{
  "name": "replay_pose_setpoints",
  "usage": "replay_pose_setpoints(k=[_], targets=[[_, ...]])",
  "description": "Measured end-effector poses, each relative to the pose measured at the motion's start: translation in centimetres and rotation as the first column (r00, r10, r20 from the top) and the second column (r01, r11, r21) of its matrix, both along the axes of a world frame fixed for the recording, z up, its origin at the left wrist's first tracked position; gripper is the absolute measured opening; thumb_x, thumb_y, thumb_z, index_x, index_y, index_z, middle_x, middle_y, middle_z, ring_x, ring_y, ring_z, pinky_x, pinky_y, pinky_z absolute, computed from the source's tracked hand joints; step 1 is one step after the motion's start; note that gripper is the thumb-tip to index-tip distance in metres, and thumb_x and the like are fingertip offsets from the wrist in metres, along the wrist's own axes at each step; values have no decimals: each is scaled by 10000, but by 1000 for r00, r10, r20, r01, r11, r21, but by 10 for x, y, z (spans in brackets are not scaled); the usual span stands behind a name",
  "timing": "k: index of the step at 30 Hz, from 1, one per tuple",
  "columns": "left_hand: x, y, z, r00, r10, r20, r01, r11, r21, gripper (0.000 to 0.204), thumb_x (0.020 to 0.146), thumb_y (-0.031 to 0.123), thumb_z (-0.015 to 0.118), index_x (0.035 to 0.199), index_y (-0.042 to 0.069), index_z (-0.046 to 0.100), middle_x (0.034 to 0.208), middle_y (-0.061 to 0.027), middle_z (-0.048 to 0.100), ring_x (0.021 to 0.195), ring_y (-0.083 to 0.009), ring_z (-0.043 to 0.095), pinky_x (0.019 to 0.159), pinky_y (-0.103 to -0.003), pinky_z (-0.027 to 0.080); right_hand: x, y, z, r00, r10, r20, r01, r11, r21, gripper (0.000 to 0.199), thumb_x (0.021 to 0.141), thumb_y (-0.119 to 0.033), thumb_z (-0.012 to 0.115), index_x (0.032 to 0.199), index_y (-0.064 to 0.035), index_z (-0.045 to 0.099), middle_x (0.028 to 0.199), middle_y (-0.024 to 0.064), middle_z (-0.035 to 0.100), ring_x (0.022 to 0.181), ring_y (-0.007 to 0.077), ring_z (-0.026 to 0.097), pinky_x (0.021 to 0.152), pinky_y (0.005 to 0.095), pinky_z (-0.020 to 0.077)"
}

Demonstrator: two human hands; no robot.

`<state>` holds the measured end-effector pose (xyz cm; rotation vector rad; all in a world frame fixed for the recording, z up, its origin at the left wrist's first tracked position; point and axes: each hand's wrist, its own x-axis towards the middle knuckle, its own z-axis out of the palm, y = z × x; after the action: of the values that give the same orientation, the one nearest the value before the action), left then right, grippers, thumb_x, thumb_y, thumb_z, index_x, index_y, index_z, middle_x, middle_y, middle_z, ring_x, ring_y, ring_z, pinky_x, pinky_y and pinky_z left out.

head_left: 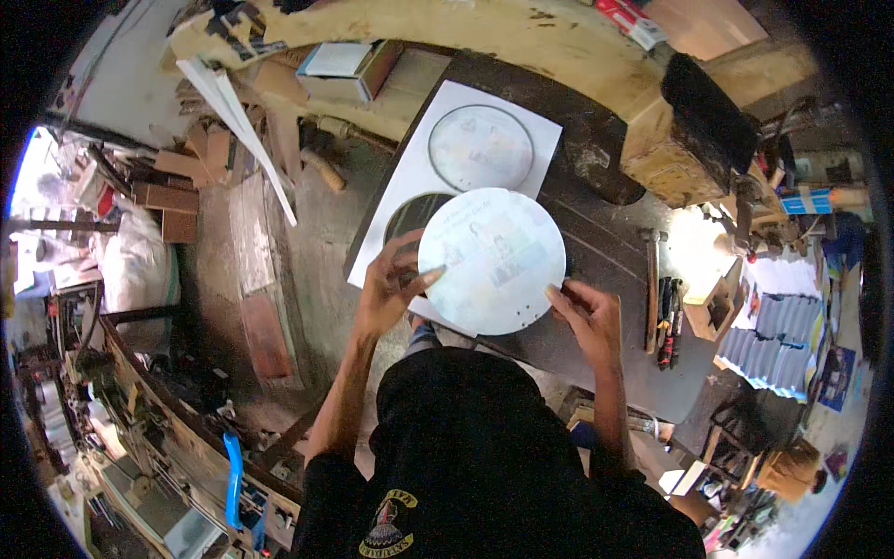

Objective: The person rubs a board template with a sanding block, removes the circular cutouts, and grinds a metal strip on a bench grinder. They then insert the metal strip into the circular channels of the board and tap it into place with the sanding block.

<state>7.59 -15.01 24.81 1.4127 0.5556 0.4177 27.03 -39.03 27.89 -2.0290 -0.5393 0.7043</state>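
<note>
A round white printed disc (492, 259) is held flat over a dark workbench (605, 252). My left hand (391, 284) grips its left edge, thumb on top. At the disc's lower right edge, my right hand (587, 317) pinches the rim. Under the disc lies a white sheet (410, 177) with a printed circle (480, 147) at its far end and a round cut-out hole (410, 214) showing the dark bench, partly hidden by the disc.
A hammer (652, 279) and some pens or markers (669, 321) lie right of the disc. A wooden block and dark machine part (698, 121) stand at the back right. Stacked printed sheets (773, 340) sit far right. Wood scraps and boards (233, 140) litter the floor left.
</note>
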Motion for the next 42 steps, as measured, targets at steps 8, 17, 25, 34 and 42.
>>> replay_pose_setpoints(k=[8,17,25,34,42], targets=[[-24,33,-32,1000,1,11,-1,1000,30,401,893,76,704,1266,-2,581,1132,-119,673,935,-138,636,755,-292,523,-32,17,-56,996,41,-82,-35,997,69,329,858,-292,748,968,16,721,881,62,694,735,100,614,690,271,491],[40,112,-83,996,-77,39,59,934,353,243,844,76,718,1086,51,727,899,-137,732,739,-124,660,697,-281,548,-85,58,-121,910,-98,-403,99,995,-18,403,899,-313,715,928,89,704,802,140,709,684,187,705,636,278,586],[62,127,-73,977,-180,-116,214,857,469,584,727,257,850,1224,39,635,1155,-151,685,1046,-241,666,923,-380,523,-79,90,-131,980,-118,-158,115,993,-28,472,928,-392,638,813,59,720,688,112,709,599,148,680,597,297,561],[45,123,-98,970,-178,-167,239,832,501,859,625,296,909,1347,36,521,1257,-172,631,1179,-293,599,994,-401,479,-80,81,-135,1000,16,-7,-17,984,-178,477,949,-390,615,803,60,685,678,140,684,565,164,668,564,318,539],[38,118,-102,983,-144,-113,183,815,551,911,571,265,930,1356,79,508,1251,-154,611,1176,-314,566,1003,-411,465,-80,86,-125,995,86,-58,-98,962,-255,480,963,-380,606,798,68,658,646,110,662,562,152,658,526,304,518]])
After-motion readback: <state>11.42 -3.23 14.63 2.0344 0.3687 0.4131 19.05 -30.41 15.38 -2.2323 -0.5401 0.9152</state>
